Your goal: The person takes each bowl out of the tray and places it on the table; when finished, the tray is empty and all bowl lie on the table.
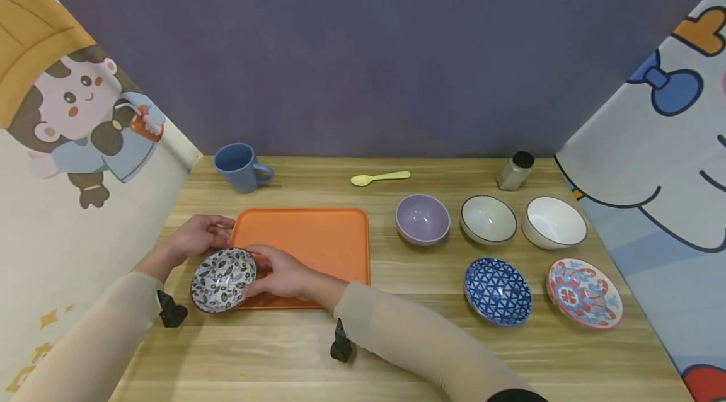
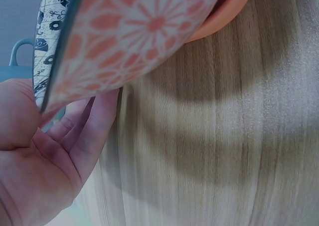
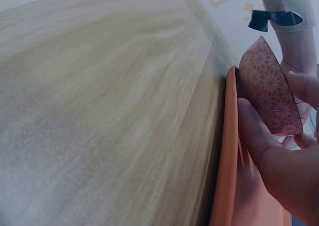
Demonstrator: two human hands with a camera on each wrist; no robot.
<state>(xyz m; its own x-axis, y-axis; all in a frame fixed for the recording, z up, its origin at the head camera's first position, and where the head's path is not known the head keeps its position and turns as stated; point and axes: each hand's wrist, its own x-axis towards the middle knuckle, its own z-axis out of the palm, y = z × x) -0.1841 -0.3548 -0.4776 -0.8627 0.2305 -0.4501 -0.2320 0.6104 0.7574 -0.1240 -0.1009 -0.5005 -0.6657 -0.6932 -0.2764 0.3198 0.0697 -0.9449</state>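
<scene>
A small bowl (image 1: 223,281), black-and-white floral inside and red-and-white patterned outside (image 2: 144,31), is held tilted over the front left corner of the orange tray (image 1: 317,235). My right hand (image 1: 283,273) grips its right side, thumb at the near edge and fingers farther back. Just behind the bowl is my left hand (image 1: 198,236), its fingers loosely extended toward the tray's left edge. In the left wrist view those fingers (image 2: 94,128) pass close to the bowl's underside; whether they touch it I cannot tell. The right wrist view shows the right thumb (image 3: 251,126) against the bowl's outside.
Behind the tray are a blue mug (image 1: 238,167) and a yellow spoon (image 1: 380,178). To its right stand a purple bowl (image 1: 422,219), two white bowls (image 1: 489,219), a blue patterned bowl (image 1: 498,292), a red-and-blue patterned dish (image 1: 584,293) and a black-capped shaker (image 1: 515,171). Walls border the table.
</scene>
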